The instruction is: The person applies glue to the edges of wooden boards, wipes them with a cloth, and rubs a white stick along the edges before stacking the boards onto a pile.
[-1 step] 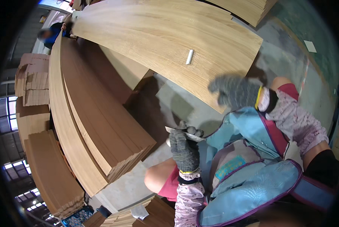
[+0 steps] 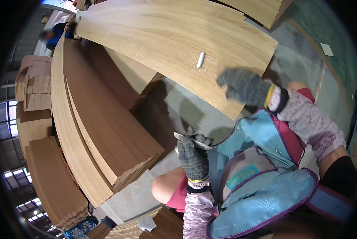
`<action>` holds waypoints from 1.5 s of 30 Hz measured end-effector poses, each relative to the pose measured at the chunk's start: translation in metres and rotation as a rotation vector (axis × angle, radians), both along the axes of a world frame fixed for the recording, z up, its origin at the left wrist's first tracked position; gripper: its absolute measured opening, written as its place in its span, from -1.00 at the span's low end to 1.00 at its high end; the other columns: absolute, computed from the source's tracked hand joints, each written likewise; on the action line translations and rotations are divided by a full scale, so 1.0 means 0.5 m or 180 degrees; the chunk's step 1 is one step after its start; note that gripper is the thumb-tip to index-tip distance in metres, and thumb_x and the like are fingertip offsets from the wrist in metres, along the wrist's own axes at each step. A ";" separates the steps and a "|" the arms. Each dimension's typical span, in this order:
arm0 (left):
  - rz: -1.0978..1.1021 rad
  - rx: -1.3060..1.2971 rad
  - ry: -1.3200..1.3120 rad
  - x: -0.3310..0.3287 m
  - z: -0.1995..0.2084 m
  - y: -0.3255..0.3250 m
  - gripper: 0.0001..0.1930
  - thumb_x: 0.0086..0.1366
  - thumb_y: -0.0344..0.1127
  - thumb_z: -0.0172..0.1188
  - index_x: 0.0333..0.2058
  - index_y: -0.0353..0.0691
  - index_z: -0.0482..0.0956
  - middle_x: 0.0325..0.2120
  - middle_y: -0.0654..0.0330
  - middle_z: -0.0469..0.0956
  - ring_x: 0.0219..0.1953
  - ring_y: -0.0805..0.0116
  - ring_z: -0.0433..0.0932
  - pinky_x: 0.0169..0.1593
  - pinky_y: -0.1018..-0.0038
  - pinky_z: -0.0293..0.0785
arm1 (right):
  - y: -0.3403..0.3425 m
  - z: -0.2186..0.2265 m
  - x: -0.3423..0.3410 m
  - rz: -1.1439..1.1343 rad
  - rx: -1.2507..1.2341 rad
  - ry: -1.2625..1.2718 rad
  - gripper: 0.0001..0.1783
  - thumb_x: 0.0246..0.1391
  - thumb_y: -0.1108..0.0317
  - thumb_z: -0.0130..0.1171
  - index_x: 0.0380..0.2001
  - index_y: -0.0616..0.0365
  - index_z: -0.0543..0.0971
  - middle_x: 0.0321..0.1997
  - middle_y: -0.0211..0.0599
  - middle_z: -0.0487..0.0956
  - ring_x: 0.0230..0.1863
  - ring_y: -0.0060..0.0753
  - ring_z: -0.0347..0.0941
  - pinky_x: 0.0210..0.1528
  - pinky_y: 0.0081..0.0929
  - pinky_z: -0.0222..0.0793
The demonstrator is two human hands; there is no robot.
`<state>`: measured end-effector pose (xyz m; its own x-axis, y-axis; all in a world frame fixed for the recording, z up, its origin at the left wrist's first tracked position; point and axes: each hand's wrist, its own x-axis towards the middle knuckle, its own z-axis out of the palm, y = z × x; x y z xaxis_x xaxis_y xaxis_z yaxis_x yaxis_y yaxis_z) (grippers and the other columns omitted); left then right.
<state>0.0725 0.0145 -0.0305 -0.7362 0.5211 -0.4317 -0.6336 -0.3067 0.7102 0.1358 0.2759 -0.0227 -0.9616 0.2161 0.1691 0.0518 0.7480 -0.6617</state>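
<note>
Strip (image 2: 201,144), thin, flat and pale, is in the person's left hand (image 2: 193,159), which is clenched around it in a grey glove, its left end poking out past the fingers. Both are above the person's lap, just off the near edge of the panel (image 2: 166,44) and apart from it.

The right hand (image 2: 244,87), also in a grey glove, hangs over the panel's near right corner. It is blurred; I cannot tell whether its fingers are closed or touch the wood. Each glove has a yellow band at the cuff, and the sleeves are pale and patterned. Between the arms lies a blue apron (image 2: 262,199) with purple edging.

Farther along the panel, left of the right hand, lies a short white stick (image 2: 201,60). Left of the panel stands a brown stack (image 2: 110,107) of boards, with a light board (image 2: 80,131) along its left side. At the far left, a co-worker (image 2: 58,35) in blue is near that board's far end. On the floor at the far right lies a white sheet (image 2: 327,49).
</note>
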 end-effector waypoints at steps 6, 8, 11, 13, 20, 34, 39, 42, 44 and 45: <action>-0.0095 -0.0140 -0.0040 -0.011 -0.059 -0.002 -0.68 0.35 -0.11 -0.04 -0.10 -0.23 0.41 -0.50 0.24 0.41 -0.45 0.37 0.43 -0.33 0.35 0.49 | 0.078 -0.041 -0.171 -0.0173 0.2031 0.0203 -0.58 -0.21 0.29 0.22 -0.16 0.02 0.53 0.08 -0.19 0.41 0.07 -0.12 0.30 0.07 -0.19 0.23; -0.0448 -0.0713 0.0367 -0.013 -0.053 -0.002 -0.67 0.37 -0.09 -0.10 -0.12 -0.23 0.41 -0.49 0.25 0.40 -0.46 0.43 0.41 -0.35 0.40 0.49 | 0.077 -0.035 -0.206 -0.0116 0.2185 0.0004 -0.57 -0.23 0.29 0.22 -0.17 0.00 0.53 0.03 -0.21 0.44 0.03 -0.14 0.33 0.06 -0.18 0.23; -0.0747 -0.1101 0.1047 -0.009 -0.066 -0.002 -0.65 0.39 -0.05 -0.13 -0.12 -0.23 0.40 -0.47 0.27 0.39 -0.47 0.50 0.39 -0.37 0.50 0.48 | 0.085 -0.021 -0.209 -0.0266 0.2191 -0.0853 -0.63 -0.19 0.25 0.20 -0.20 0.03 0.53 -0.11 -0.24 0.50 -0.11 -0.11 0.39 -0.05 -0.16 0.29; -0.0639 -0.0929 0.0621 -0.007 -0.032 0.016 -0.65 0.39 -0.06 -0.13 -0.11 -0.23 0.39 -0.47 0.27 0.39 -0.47 0.52 0.38 -0.37 0.53 0.48 | 0.068 -0.020 -0.175 -0.0130 0.1736 -0.0629 -0.65 -0.16 0.25 0.19 -0.22 0.04 0.53 -0.12 -0.24 0.50 -0.11 -0.12 0.39 -0.07 -0.17 0.31; -0.0942 -0.1155 0.1392 0.011 -0.047 0.006 -0.68 0.39 -0.13 -0.10 -0.13 -0.26 0.44 -0.59 0.31 0.40 -0.60 0.56 0.33 -0.49 0.62 0.32 | -0.045 0.001 0.025 0.0123 -0.0950 0.0021 -0.68 0.01 0.31 0.18 -0.16 0.19 0.47 -0.25 -0.13 0.54 -0.20 -0.16 0.49 -0.15 -0.31 0.40; -0.2119 -0.1981 0.4171 0.078 0.086 0.045 -0.80 0.23 -0.30 0.12 -0.21 -0.23 0.57 -0.46 0.11 0.57 -0.47 0.21 0.54 -0.39 0.37 0.41 | -0.111 -0.008 0.207 0.0065 -0.0796 0.0248 -0.82 0.00 0.37 0.19 -0.31 0.18 0.49 -0.33 -0.22 0.48 -0.25 -0.21 0.45 -0.19 -0.36 0.36; -0.1989 -0.1780 0.4279 0.102 0.076 0.049 -0.79 0.22 -0.26 0.13 -0.21 -0.19 0.57 -0.42 0.05 0.57 -0.42 0.07 0.54 -0.34 0.28 0.44 | -0.112 -0.064 0.241 -0.0011 -0.0477 0.0475 -0.82 0.01 0.37 0.17 -0.29 0.16 0.50 -0.33 -0.17 0.48 -0.26 -0.17 0.45 -0.21 -0.31 0.37; -0.2148 -0.1876 0.4318 0.109 0.079 0.053 -0.79 0.22 -0.25 0.12 -0.22 -0.19 0.57 -0.44 0.04 0.57 -0.44 0.06 0.53 -0.37 0.27 0.43 | -0.116 -0.108 0.252 0.0123 -0.1634 0.0525 -0.80 -0.02 0.35 0.14 -0.27 0.11 0.50 -0.33 -0.17 0.47 -0.27 -0.15 0.45 -0.22 -0.28 0.37; -0.2105 -0.1841 0.4503 0.109 0.077 0.053 -0.80 0.22 -0.26 0.12 -0.22 -0.18 0.57 -0.47 0.03 0.56 -0.47 0.06 0.53 -0.40 0.25 0.42 | -0.122 -0.048 0.242 -0.0002 0.0056 0.0596 -0.78 -0.06 0.33 0.12 -0.28 0.06 0.50 -0.38 -0.19 0.46 -0.31 -0.14 0.44 -0.27 -0.27 0.36; -0.2101 -0.1848 0.4519 0.110 0.084 0.054 -0.80 0.22 -0.26 0.12 -0.22 -0.18 0.57 -0.47 0.03 0.56 -0.47 0.06 0.53 -0.40 0.25 0.42 | -0.123 -0.046 0.243 -0.0001 0.0056 0.0613 -0.78 -0.06 0.33 0.12 -0.28 0.06 0.50 -0.38 -0.19 0.46 -0.31 -0.14 0.44 -0.27 -0.27 0.36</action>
